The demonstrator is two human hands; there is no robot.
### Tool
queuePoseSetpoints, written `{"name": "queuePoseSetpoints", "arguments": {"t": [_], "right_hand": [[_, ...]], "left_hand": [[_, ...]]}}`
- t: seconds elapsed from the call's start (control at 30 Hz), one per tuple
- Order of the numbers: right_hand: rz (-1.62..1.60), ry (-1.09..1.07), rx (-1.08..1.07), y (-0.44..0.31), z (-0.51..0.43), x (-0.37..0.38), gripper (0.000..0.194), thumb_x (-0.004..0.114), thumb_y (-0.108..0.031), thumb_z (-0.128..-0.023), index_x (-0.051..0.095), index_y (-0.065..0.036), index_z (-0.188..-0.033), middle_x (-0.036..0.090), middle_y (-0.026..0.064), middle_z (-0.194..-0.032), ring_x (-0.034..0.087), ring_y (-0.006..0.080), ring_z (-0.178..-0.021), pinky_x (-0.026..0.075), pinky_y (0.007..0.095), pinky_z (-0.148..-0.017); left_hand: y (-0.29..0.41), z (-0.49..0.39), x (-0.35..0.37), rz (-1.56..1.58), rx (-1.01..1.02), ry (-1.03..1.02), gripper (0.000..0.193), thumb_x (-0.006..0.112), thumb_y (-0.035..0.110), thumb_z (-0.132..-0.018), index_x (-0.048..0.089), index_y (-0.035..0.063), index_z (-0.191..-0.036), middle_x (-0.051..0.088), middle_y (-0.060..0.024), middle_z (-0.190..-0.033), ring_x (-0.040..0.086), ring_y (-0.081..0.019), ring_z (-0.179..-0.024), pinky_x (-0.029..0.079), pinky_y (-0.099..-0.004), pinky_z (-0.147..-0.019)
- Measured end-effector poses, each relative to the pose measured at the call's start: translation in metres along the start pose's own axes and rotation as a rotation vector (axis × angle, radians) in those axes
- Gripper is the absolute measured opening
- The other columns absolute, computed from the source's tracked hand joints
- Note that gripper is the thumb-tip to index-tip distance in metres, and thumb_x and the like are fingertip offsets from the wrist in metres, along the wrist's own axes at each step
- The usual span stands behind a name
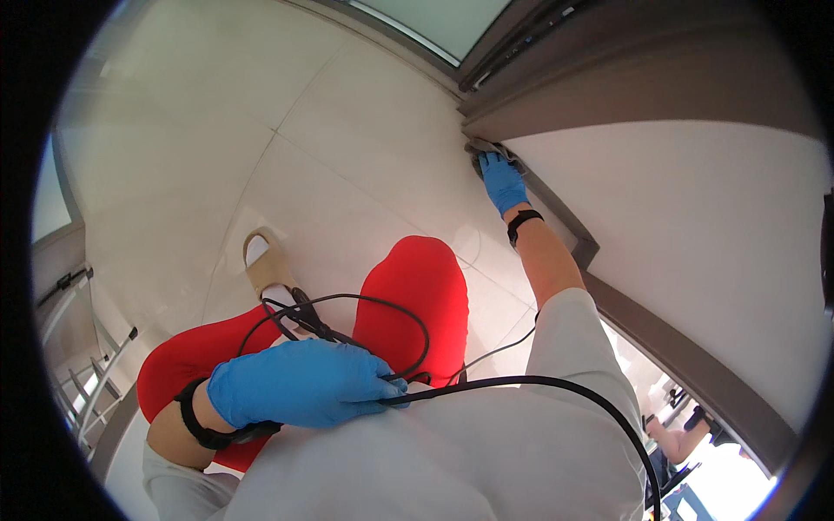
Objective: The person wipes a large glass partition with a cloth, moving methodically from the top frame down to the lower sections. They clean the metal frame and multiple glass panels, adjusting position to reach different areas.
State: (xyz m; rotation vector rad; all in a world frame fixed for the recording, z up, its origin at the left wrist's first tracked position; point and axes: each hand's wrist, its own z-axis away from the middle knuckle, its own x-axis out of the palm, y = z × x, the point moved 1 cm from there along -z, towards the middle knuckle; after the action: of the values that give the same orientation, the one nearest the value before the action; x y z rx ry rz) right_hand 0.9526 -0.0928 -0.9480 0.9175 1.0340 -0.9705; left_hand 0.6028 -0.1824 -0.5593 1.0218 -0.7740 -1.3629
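In a blue disposable glove, my left hand is closed around a black cable in front of my waist. Loops of the cable hang over my red-trousered knees. My right hand, gloved the same way, reaches out to the far right and presses a grey cloth against the dark baseboard at floor level, by the corner of the wall. Part of the cloth is hidden under the fingers. Black straps circle both wrists.
Pale floor tiles spread ahead of me. A brown door frame and white wall panel stand at right. A metal stepladder is at left. Through a gap at lower right, another person's arm shows.
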Motion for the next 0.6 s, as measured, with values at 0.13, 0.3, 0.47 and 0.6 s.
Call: {"name": "queuePoseSetpoints", "arguments": {"t": [0.13, 0.3, 0.47, 0.6], "right_hand": [[-0.128, -0.07, 0.151, 0.014, 0.025, -0.003, 0.033, 0.052, -0.008, -0.091, 0.056, -0.007, -0.123, 0.056, 0.0162, -0.125, 0.065, 0.0309, -0.099, 0.057, 0.0419, -0.079], [-0.163, -0.064, 0.311, 0.046, 0.075, 0.012, 0.035, 0.053, -0.008, -0.091, 0.055, -0.004, -0.125, 0.055, 0.0187, -0.128, 0.063, 0.0339, -0.105, 0.055, 0.0426, -0.086], [-0.323, -0.055, 0.615, 0.089, 0.143, 0.026, 0.031, 0.057, -0.013, -0.088, 0.06, -0.002, -0.117, 0.061, 0.0208, -0.12, 0.061, 0.0393, -0.106, 0.052, 0.0473, -0.089], [-0.543, -0.173, 0.944, 0.134, 0.188, 0.041, 0.038, 0.061, -0.013, -0.082, 0.059, 0.0, -0.117, 0.061, 0.0243, -0.119, 0.058, 0.0438, -0.109, 0.049, 0.0469, -0.092]], "left_hand": [[0.004, -0.008, 0.0, 0.035, 0.044, 0.037, 0.028, 0.057, 0.027, -0.096, 0.067, 0.01, -0.116, 0.066, -0.0107, -0.092, 0.062, -0.0277, -0.074, 0.049, -0.0325, -0.063], [0.009, -0.012, -0.005, -0.025, 0.076, 0.02, 0.028, 0.058, 0.025, -0.095, 0.067, 0.009, -0.115, 0.065, -0.0107, -0.089, 0.062, -0.0277, -0.073, 0.048, -0.032, -0.062], [0.015, -0.016, -0.01, -0.08, 0.027, -0.038, 0.028, 0.059, 0.024, -0.094, 0.067, 0.0095, -0.115, 0.065, -0.0105, -0.088, 0.061, -0.0273, -0.072, 0.048, -0.0318, -0.061], [0.02, -0.017, -0.012, -0.136, 0.013, -0.077, 0.027, 0.06, 0.023, -0.093, 0.068, 0.0106, -0.116, 0.067, -0.0099, -0.094, 0.062, -0.0271, -0.074, 0.049, -0.0315, -0.063]]}}
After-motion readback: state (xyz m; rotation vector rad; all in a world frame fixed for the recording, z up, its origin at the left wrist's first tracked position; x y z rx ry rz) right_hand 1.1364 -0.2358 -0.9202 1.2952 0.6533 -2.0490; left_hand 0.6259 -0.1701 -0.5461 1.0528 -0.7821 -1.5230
